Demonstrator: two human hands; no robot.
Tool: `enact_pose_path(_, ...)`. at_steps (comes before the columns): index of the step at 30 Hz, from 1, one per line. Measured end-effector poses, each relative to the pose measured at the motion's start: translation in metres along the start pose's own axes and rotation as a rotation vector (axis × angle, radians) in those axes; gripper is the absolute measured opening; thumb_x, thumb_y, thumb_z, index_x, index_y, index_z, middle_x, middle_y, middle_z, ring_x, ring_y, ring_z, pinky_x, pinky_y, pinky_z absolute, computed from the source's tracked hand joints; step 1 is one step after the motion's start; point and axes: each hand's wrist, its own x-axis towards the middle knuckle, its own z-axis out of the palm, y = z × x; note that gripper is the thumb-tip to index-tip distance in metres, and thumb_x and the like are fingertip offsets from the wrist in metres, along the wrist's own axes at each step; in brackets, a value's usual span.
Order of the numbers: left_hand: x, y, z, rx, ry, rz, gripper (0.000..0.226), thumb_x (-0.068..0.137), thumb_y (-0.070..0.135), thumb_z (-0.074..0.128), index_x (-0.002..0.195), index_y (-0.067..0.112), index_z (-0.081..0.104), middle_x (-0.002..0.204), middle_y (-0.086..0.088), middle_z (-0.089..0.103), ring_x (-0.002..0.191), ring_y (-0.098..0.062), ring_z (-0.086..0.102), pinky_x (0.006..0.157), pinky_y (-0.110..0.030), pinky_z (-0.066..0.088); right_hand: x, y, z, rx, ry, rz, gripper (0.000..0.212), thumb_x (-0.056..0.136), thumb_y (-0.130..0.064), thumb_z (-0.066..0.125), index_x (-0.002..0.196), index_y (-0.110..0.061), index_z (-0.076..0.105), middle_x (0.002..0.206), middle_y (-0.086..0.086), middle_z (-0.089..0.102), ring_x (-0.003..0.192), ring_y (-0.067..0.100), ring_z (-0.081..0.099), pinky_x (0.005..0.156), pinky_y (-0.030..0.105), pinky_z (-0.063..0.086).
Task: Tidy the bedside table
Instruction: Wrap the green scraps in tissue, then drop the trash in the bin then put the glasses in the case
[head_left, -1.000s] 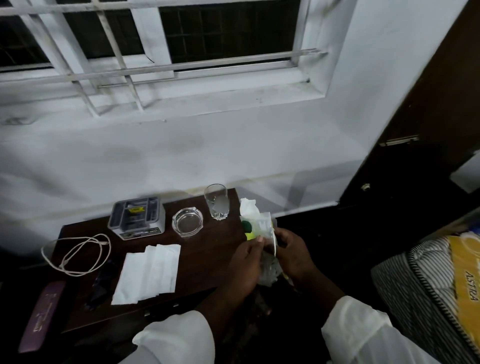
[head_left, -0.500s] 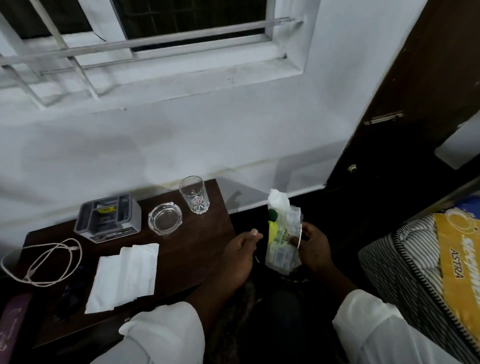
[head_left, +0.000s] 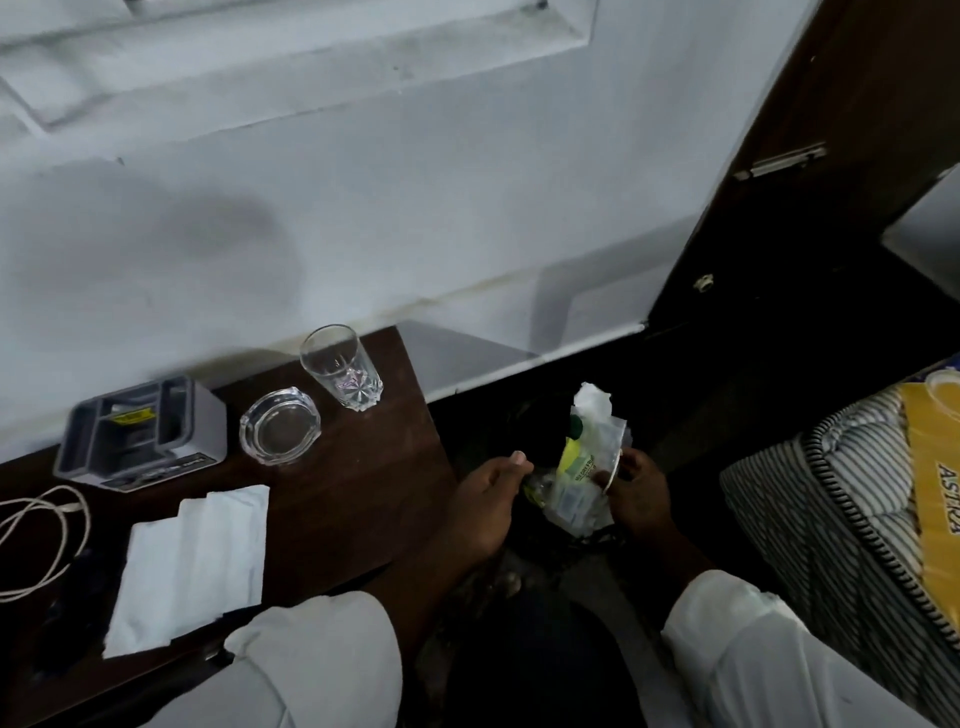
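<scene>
The dark wooden bedside table (head_left: 358, 499) carries a clear drinking glass (head_left: 340, 366), a glass ashtray (head_left: 279, 425), a grey box-shaped device (head_left: 143, 434), white tissues (head_left: 192, 564) and a looped white cable (head_left: 36, 535). Off the table's right edge, over the dark floor, my right hand (head_left: 641, 493) grips a bundle of clear plastic wrappers with green and yellow print and a crumpled tissue (head_left: 584, 467). My left hand (head_left: 485, 501) hovers just left of the bundle, fingers loosely spread, holding nothing.
A white wall rises behind the table. A dark wooden door (head_left: 831, 171) stands at the right. A striped mattress with a yellow label (head_left: 872, 514) fills the lower right. Something dark and round, hard to make out, lies on the floor under the bundle.
My left hand has let go of the bundle, and my right hand has carried it right, off the table and lower over the floor. The view has tilted down.
</scene>
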Motion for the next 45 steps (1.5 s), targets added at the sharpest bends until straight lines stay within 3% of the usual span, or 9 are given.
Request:
enact_pose_path(6, 0.011, -0.008, 0.001, -0.034, -0.015, -0.049, 0.031, 0.106, 0.039, 0.044, 0.108, 0.021, 0.069, 0.105, 0.013, 0.067, 0.099, -0.001, 0.062, 0.092, -0.025, 0.048, 0.012, 0.014, 0.007, 0.026, -0.011, 0.063, 0.044, 0.088, -0.003, 0.073, 0.128, 0.004, 0.056, 0.127, 0.024, 0.064, 0.115, 0.04, 0.063, 0.091, 0.046, 0.053)
enact_pose_path(10, 0.01, -0.009, 0.001, -0.032, 0.005, -0.033, 0.03, 0.106, 0.037, 0.044, 0.095, 0.025, 0.069, 0.092, 0.013, 0.068, 0.077, 0.008, 0.067, 0.07, -0.01, 0.051, 0.014, 0.018, 0.01, 0.066, -0.029, 0.111, 0.047, 0.088, 0.004, 0.069, 0.132, 0.008, 0.053, 0.13, 0.03, 0.061, 0.118, 0.043, 0.061, 0.094, 0.047, 0.052)
enact_pose_path(14, 0.004, -0.005, -0.001, -0.03, -0.021, -0.016, 0.03, 0.107, 0.037, 0.043, 0.103, 0.021, 0.068, 0.103, 0.0, 0.064, 0.095, -0.012, 0.06, 0.09, -0.03, 0.048, 0.006, 0.018, 0.008, 0.065, -0.004, 0.125, 0.046, 0.087, 0.005, 0.069, 0.131, 0.008, 0.054, 0.131, 0.029, 0.06, 0.123, 0.041, 0.058, 0.094, 0.04, 0.048)
enact_pose_path(21, -0.012, 0.0, -0.008, -0.018, 0.008, 0.007, 0.028, 0.104, 0.045, 0.044, 0.098, 0.033, 0.07, 0.104, 0.009, 0.07, 0.096, -0.005, 0.064, 0.091, -0.029, 0.052, -0.009, 0.007, -0.002, 0.029, -0.018, 0.107, 0.049, 0.086, 0.004, 0.071, 0.132, 0.009, 0.054, 0.131, 0.03, 0.06, 0.124, 0.041, 0.058, 0.103, 0.044, 0.046)
enact_pose_path(26, -0.03, 0.012, -0.017, 0.015, 0.047, 0.036, 0.031, 0.105, 0.046, 0.043, 0.105, 0.031, 0.07, 0.122, -0.011, 0.071, 0.116, -0.026, 0.065, 0.105, -0.048, 0.051, -0.022, -0.013, -0.007, -0.003, -0.034, 0.072, 0.049, 0.087, 0.001, 0.071, 0.132, 0.006, 0.054, 0.132, 0.029, 0.059, 0.123, 0.039, 0.058, 0.105, 0.045, 0.045)
enact_pose_path(34, -0.065, 0.028, -0.042, -0.028, 0.113, 0.1, 0.038, 0.103, 0.048, 0.048, 0.114, 0.024, 0.074, 0.115, 0.003, 0.072, 0.113, -0.014, 0.066, 0.107, -0.04, 0.051, -0.049, -0.059, -0.009, -0.005, -0.067, -0.024, 0.049, 0.086, 0.001, 0.071, 0.133, 0.003, 0.054, 0.135, 0.027, 0.058, 0.126, 0.036, 0.057, 0.11, 0.049, 0.043)
enact_pose_path(38, -0.084, 0.031, -0.059, -0.059, 0.127, 0.134, 0.037, 0.099, 0.058, 0.048, 0.104, 0.032, 0.074, 0.095, -0.003, 0.067, 0.089, -0.016, 0.064, 0.089, -0.037, 0.056, -0.067, -0.083, -0.006, 0.013, -0.07, -0.07, 0.047, 0.087, 0.002, 0.069, 0.132, 0.003, 0.055, 0.135, 0.028, 0.058, 0.127, 0.036, 0.057, 0.112, 0.049, 0.043)
enact_pose_path(42, -0.103, 0.035, -0.074, -0.056, 0.161, 0.158, 0.045, 0.077, 0.08, 0.046, 0.092, 0.048, 0.074, 0.111, 0.013, 0.074, 0.107, -0.008, 0.068, 0.104, -0.044, 0.053, -0.088, -0.106, -0.001, 0.052, -0.086, -0.109, 0.047, 0.088, 0.001, 0.069, 0.132, 0.002, 0.054, 0.136, 0.027, 0.058, 0.125, 0.037, 0.058, 0.109, 0.051, 0.045)
enact_pose_path(45, -0.118, 0.042, -0.086, -0.075, 0.198, 0.181, 0.048, 0.076, 0.078, 0.047, 0.091, 0.042, 0.075, 0.111, 0.008, 0.075, 0.108, -0.01, 0.069, 0.105, -0.046, 0.052, -0.106, -0.124, 0.003, 0.063, -0.108, -0.138, 0.046, 0.089, 0.0, 0.069, 0.133, 0.001, 0.053, 0.136, 0.025, 0.058, 0.125, 0.036, 0.058, 0.107, 0.048, 0.047)
